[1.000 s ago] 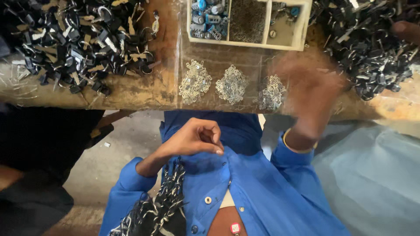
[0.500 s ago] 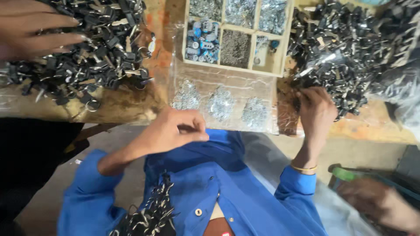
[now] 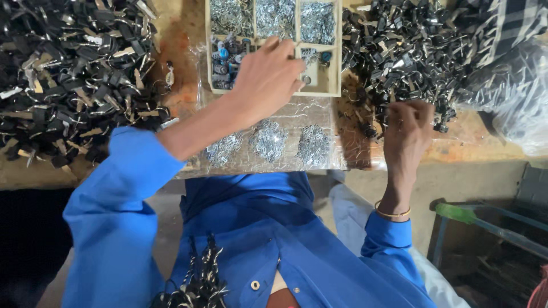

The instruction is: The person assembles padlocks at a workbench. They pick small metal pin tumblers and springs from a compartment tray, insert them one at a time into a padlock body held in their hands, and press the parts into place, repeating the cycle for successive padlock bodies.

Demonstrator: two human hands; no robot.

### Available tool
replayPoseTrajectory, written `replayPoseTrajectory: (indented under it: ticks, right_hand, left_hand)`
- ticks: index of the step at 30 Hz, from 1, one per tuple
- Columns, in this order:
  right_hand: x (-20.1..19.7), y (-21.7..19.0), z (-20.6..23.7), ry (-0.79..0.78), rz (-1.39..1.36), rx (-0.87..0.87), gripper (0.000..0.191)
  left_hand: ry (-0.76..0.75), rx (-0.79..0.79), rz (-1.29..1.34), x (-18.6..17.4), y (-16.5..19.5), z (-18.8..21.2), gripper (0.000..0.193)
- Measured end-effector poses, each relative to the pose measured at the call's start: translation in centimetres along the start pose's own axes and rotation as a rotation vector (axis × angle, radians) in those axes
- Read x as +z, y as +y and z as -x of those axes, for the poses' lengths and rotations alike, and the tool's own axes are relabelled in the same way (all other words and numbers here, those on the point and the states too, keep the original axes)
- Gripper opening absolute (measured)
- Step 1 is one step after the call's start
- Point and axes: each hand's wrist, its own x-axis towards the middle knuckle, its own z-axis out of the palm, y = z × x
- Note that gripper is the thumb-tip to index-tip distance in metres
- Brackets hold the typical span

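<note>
The left hand (image 3: 268,77) reaches over the cream-coloured plastic compartment tray (image 3: 337,51), its fingertips curled down and drawn together into the lower right compartment, where a few small round metal pieces (image 3: 308,77) lie; whether anything is already pinched between them cannot be told, since the knuckles hide the tips. The right hand (image 3: 406,134) rests at the near edge of the right-hand heap of black and silver metal clip parts (image 3: 399,45), fingers bent and pressed close among the pieces, though what they grip, if anything, is hidden.

These parts look small, stiff and light (the sort that slide off one another), so a fingertip pinch across the narrow body of one piece seems the surest hold; the heaps would likely tangle if grabbed by the handful.

The tray's upper three compartments hold shiny silver bits; its lower left compartment holds small blue and dark cylindrical pieces (image 3: 221,60). Just below the tray, three little mounds of silver metal springs or clips (image 3: 268,140) sit on a clear plastic sheet (image 3: 337,154) covering the worn wooden bench. A second, larger heap of black clip parts (image 3: 68,74) lies well to the left.
</note>
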Motion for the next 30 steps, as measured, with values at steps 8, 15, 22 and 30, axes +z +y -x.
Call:
replayPoseTrajectory:
  ticks: [8,15,22,30]
  right_hand:
    - [-0.1,-0.8,-0.2,0.025,-0.842,0.629,0.006]
    - [2.9,-4.4,0.8,-0.237,-1.13,0.319,0.02]
    - [5.3,-7.7,-0.3,-0.299,-0.652,-0.034,0.019]
    - [4.1,-9.3,-2.1,-0.308,-0.213,-0.313,0.024]
  left_hand:
    - [-0.195,-0.022,-0.33,5.1,1.4,-5.2,0.016]
    - [-0.058,-0.097,0.026,4.6,0.3,-6.7,0.029]
    - [0.225,0.029,0.377,0.4,-2.6,-2.9,0.027]
    - [0.155,0.052,0.758,-2.8,-4.3,3.6,0.018]
